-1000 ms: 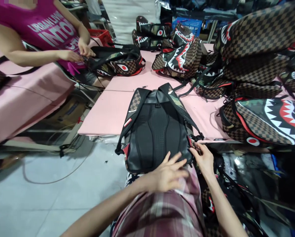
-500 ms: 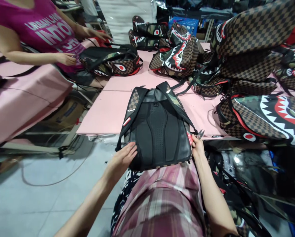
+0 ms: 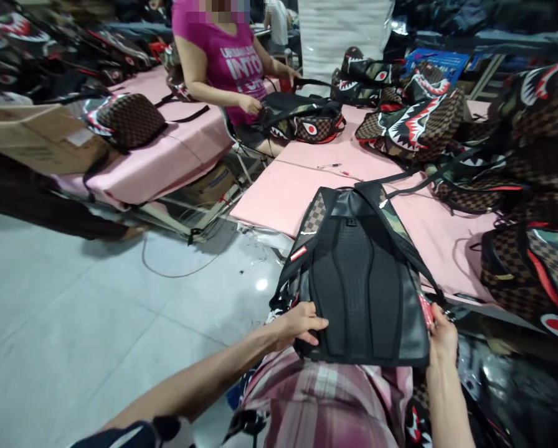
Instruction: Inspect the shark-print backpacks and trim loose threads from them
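A black padded backpack (image 3: pixel 354 280) lies back panel up, its lower end on my lap and its top on the pink table. Its shoulder straps run down both sides, with brown checks and camouflage along the upper edges. My left hand (image 3: pixel 297 325) grips the lower left side, fingers over the panel. At the lower right side, my right hand (image 3: pixel 442 336) is closed beside a red tag (image 3: pixel 426 310). Small scissors (image 3: pixel 449 316) show partly past its fingers; the rest of them is hidden.
Checkered shark-mouth backpacks (image 3: pixel 414 130) are heaped across the pink table (image 3: pixel 279 196). Opposite, a person in a magenta shirt (image 3: pixel 236 68) handles another backpack (image 3: pixel 302 118). A pen (image 3: pixel 329 166) lies on the table. At left, a cardboard box (image 3: pixel 40 140) stands near another pink table.
My view has swung left. The backpack has come closer to me. My left hand, earlier laid flat at its edge, now curls around its side; my right hand stays at the tag.
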Available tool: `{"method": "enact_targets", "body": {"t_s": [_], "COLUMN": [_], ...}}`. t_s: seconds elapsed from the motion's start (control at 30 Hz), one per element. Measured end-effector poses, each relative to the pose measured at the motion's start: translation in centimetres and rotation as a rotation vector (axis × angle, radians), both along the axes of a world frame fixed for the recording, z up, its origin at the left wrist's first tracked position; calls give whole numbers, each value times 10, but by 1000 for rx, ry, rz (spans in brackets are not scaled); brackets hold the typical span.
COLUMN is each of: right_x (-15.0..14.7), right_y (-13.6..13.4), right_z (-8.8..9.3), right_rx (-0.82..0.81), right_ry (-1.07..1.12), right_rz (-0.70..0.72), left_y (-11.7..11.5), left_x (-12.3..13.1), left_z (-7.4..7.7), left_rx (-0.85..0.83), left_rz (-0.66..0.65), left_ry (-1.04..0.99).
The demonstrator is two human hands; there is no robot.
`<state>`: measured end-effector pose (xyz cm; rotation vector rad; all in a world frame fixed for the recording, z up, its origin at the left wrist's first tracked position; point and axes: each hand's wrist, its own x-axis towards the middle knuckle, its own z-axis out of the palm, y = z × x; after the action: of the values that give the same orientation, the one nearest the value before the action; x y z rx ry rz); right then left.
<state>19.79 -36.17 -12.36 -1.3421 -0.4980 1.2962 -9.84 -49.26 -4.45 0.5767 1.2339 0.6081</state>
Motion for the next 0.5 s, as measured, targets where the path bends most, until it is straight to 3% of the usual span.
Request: {"method": "enact_targets", "body": {"t_s": [0.1, 0.2, 0.3, 0.4, 0.5], "right_x": [0, -3, -2, 2, 4], "right_y": [-8, -10, -9, -8, -6], "right_z": [-5, -5, -4, -5, -8], "right_rx": [-61, -90, -117, -103, -81], "right_ry": [12, 2, -34, -125, -184], "right_rz": [-88, -120, -135, -95, -66], "left_y": [-13, -15, -9, 1, 15], "left_x": [-3, -9, -16, -19, -24], "left_z": [-13, -20, -10, 4, 5], "left_rx": [64, 168, 297, 389, 421], "left_rz": [-141, -254, -383, -415, -463], "left_ry": [11, 263, 606, 886, 1167]}}
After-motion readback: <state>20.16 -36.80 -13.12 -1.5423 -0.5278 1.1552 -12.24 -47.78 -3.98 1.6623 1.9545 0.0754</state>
